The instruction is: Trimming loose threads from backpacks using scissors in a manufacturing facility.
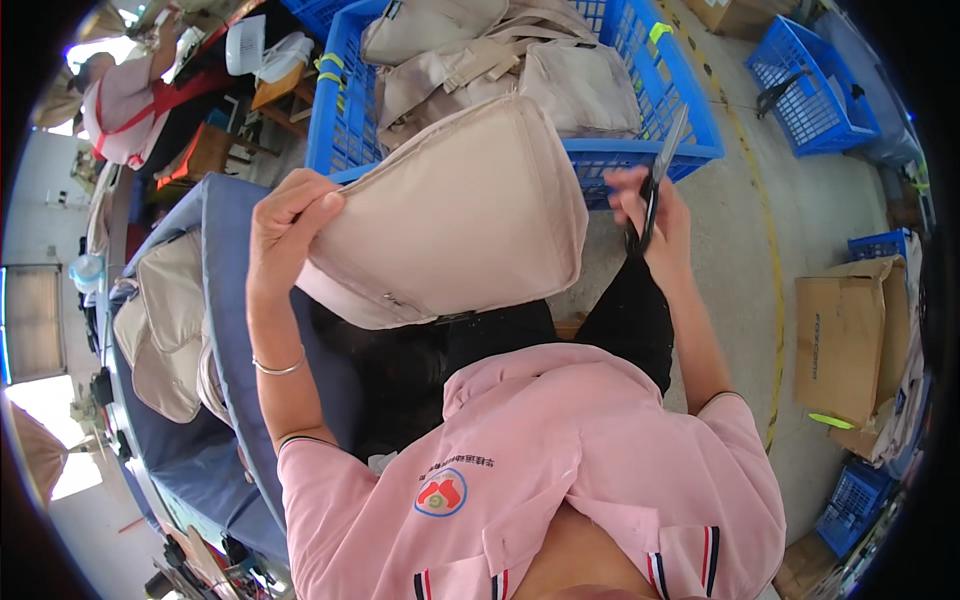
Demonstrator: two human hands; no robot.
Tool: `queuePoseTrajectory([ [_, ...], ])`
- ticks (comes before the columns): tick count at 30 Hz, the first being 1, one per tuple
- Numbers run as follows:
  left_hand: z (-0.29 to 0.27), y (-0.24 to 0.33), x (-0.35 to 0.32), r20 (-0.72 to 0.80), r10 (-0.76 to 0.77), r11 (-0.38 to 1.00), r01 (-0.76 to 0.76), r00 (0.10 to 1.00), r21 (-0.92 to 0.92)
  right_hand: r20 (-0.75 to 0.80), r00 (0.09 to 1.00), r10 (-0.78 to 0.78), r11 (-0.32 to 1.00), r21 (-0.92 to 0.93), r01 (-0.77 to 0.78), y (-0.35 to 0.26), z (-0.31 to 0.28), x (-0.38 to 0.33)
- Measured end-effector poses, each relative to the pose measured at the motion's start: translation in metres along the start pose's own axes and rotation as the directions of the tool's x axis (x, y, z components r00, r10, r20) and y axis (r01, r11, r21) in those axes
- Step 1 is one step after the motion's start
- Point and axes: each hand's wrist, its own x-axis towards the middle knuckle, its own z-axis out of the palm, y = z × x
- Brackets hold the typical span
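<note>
A beige fabric bag [450, 215] hangs in front of me, its broad panel with seamed edges turned up. My left hand [288, 228] pinches it by its left edge, thumb on top. In my right hand [660, 222] is a pair of scissors [655, 188] with black handles, the blades pointing up and away from me. The scissors are to the right of the bag and apart from it. Beyond the bag stands a blue plastic crate [640, 152] heaped with more beige bags [578, 88] and straps. The bag covers part of the crate's near side.
On my left, a blue fabric-lined bin [222, 270] holds several beige bags [168, 310]. A cardboard box [840, 340] and a blue crate [812, 92] stand on the floor to the right, past a yellow line [770, 255]. A co-worker [125, 105] is at the far left.
</note>
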Motion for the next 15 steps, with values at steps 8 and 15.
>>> queuePoseTrajectory([
  [8, 0.017, -0.017, 0.041, 0.249, 0.005, 0.999, 0.007, 0.968, -0.046, 0.338, 0.94, -0.044, 0.997, -0.051, 0.065, -0.058, 0.034, 0.04],
  [15, 0.101, -0.033, 0.063, 0.36, -0.006, 1.0, 0.013, 0.933, -0.016, 0.197, 0.965, 0.172, 0.952, 0.22, -0.215, -0.002, 0.039, 0.031],
])
